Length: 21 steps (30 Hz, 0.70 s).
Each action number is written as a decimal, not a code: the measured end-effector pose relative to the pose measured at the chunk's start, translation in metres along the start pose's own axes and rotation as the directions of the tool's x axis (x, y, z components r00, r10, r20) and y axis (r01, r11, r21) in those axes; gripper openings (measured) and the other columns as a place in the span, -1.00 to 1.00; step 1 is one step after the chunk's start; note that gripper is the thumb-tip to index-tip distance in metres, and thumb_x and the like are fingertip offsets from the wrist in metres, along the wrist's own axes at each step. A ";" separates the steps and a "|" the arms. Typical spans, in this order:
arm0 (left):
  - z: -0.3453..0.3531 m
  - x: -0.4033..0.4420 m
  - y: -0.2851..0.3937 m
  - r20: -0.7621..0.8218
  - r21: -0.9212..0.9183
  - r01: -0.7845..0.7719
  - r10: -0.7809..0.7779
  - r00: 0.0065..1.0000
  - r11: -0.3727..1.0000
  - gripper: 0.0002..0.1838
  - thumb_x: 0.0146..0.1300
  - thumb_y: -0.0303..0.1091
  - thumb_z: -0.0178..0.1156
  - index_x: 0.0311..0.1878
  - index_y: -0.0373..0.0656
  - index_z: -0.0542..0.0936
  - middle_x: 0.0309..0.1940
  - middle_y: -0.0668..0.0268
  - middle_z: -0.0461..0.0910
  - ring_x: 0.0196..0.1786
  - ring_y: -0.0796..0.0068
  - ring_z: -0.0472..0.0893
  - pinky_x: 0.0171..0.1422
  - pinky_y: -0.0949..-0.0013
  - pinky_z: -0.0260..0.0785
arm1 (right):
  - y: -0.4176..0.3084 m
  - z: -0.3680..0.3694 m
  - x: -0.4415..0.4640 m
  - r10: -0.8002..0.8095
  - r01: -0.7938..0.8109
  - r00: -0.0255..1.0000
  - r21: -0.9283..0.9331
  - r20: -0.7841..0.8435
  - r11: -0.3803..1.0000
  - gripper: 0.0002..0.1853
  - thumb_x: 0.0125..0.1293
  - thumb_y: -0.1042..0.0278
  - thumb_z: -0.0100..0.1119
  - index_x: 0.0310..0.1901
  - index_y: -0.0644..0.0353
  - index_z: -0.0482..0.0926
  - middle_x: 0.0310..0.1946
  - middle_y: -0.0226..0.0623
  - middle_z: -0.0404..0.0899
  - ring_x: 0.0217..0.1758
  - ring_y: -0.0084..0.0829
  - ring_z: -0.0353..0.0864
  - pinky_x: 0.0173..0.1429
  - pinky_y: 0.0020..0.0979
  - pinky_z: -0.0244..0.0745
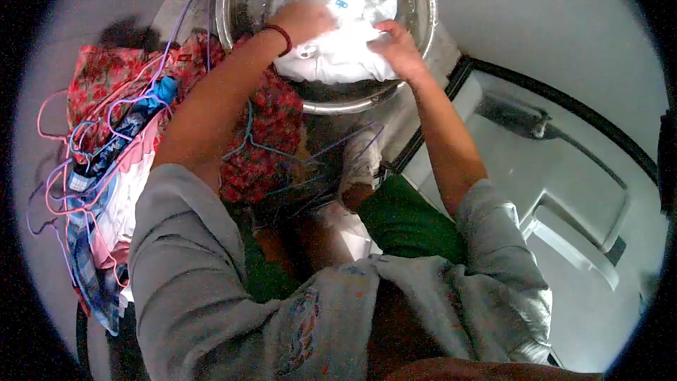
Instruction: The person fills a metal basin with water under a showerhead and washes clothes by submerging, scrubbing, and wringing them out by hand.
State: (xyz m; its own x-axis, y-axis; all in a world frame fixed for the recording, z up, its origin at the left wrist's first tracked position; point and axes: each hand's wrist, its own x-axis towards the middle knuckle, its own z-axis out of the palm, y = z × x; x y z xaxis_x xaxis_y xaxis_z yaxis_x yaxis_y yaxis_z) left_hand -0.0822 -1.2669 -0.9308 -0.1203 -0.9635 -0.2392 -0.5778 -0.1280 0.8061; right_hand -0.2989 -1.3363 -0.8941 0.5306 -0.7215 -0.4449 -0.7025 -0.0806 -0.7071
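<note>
A white cloth (335,60) lies bunched in a round metal basin (338,108). It looks like a garment, but bright glare hides its shape. My left hand (307,20), a dark red band on its wrist, is over the cloth's left side; motion smears its fingers, so I cannot tell their grip. At the cloth's right edge, my right hand (400,49) is closed on the fabric between thumb and fingers. Behind the cloth, a shiny, clear plastic-looking patch (384,5) and a small blue mark (341,4) show inside the basin.
Clothes on coloured hangers (116,162) lie heaped to the left. Red patterned fabric (264,137) and a teal hanger (248,134) sit below the basin, near my knees. A white panel with a handle (571,240) stands at the right, beside a grey wall (550,14).
</note>
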 end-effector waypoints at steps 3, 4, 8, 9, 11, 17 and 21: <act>-0.006 0.008 -0.005 -0.475 -0.162 0.255 -0.302 0.827 0.953 -0.53 -0.05 -0.08 0.13 -0.03 -0.04 0.46 -0.03 0.18 0.43 -0.04 0.09 0.45 0.07 0.16 0.29 | -0.001 -0.001 -0.007 0.163 -0.171 0.985 0.373 0.054 0.912 -0.64 -0.07 0.60 0.18 -0.15 0.26 0.45 -0.30 -0.34 0.46 -0.25 -0.50 0.44 -0.15 -0.52 0.36; 0.001 0.011 -0.006 -0.478 -0.164 0.253 -0.301 0.825 0.953 -0.53 -0.05 -0.08 0.13 -0.03 -0.04 0.46 -0.03 0.18 0.43 -0.04 0.09 0.45 0.07 0.16 0.29 | -0.001 -0.001 -0.008 -0.020 0.022 1.000 0.246 -0.011 0.969 -0.68 -0.06 0.60 0.16 -0.17 0.26 0.47 -0.31 -0.36 0.47 -0.26 -0.50 0.44 -0.14 -0.53 0.36; -0.004 0.002 0.025 -0.368 0.343 0.214 -0.079 0.926 0.914 -0.47 -0.03 -0.16 0.15 0.09 0.06 0.35 0.02 0.22 0.41 0.11 0.03 0.31 0.13 -0.06 0.20 | -0.019 -0.014 -0.008 -0.304 0.306 0.952 0.090 -0.036 0.948 -0.77 0.01 0.60 0.07 -0.23 0.27 0.53 -0.34 -0.42 0.50 -0.29 -0.53 0.46 -0.12 -0.55 0.36; -0.011 -0.004 0.036 -0.006 0.409 0.235 -0.255 0.967 0.882 -0.43 -0.03 -0.18 0.15 0.13 0.11 0.31 0.02 0.23 0.41 0.15 0.01 0.26 0.13 -0.13 0.16 | -0.027 -0.017 -0.007 -0.302 0.304 0.953 0.093 -0.039 0.948 -0.77 0.01 0.60 0.07 -0.23 0.27 0.53 -0.34 -0.42 0.50 -0.29 -0.53 0.46 -0.12 -0.55 0.36; -0.002 0.007 0.023 0.093 0.476 0.239 -0.318 0.943 0.846 -0.46 -0.03 -0.17 0.16 0.11 0.14 0.34 0.00 0.24 0.43 0.12 0.07 0.32 0.11 -0.15 0.16 | -0.037 -0.021 -0.006 0.068 -0.031 0.996 0.489 -0.057 0.872 -0.78 0.04 0.62 0.00 -0.24 0.26 0.55 -0.34 -0.41 0.53 -0.28 -0.54 0.46 -0.12 -0.54 0.37; -0.041 0.007 0.007 -0.374 -0.212 0.184 -0.253 0.892 0.960 -0.51 -0.01 -0.16 0.19 0.02 -0.11 0.43 -0.13 0.08 0.50 -0.16 0.11 0.49 0.03 0.23 0.32 | -0.039 -0.056 -0.004 -0.039 0.205 0.906 0.357 -0.422 0.911 -0.68 0.02 0.63 0.01 -0.15 0.18 0.55 -0.28 -0.37 0.56 -0.31 -0.56 0.47 -0.17 -0.57 0.37; -0.103 0.000 0.058 -0.725 -0.428 -0.497 0.042 0.688 0.755 -0.83 0.06 -0.50 -0.01 -0.25 -0.29 0.47 -0.38 0.29 0.50 -0.33 0.42 0.49 -0.21 0.43 0.36 | -0.089 -0.090 -0.020 -0.137 0.559 0.680 0.388 -0.721 0.733 -0.59 -0.04 0.78 -0.15 -0.07 0.43 0.44 -0.31 -0.23 0.53 -0.31 -0.49 0.50 -0.21 -0.56 0.42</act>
State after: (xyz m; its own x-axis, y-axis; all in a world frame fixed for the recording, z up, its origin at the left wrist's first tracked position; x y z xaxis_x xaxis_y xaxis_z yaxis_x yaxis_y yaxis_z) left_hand -0.0325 -1.2990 -0.8281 0.4784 -0.8383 0.2614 -0.0310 0.2814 0.9591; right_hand -0.2900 -1.3773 -0.7731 0.1152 -0.9749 0.1905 -0.0346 -0.1956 -0.9801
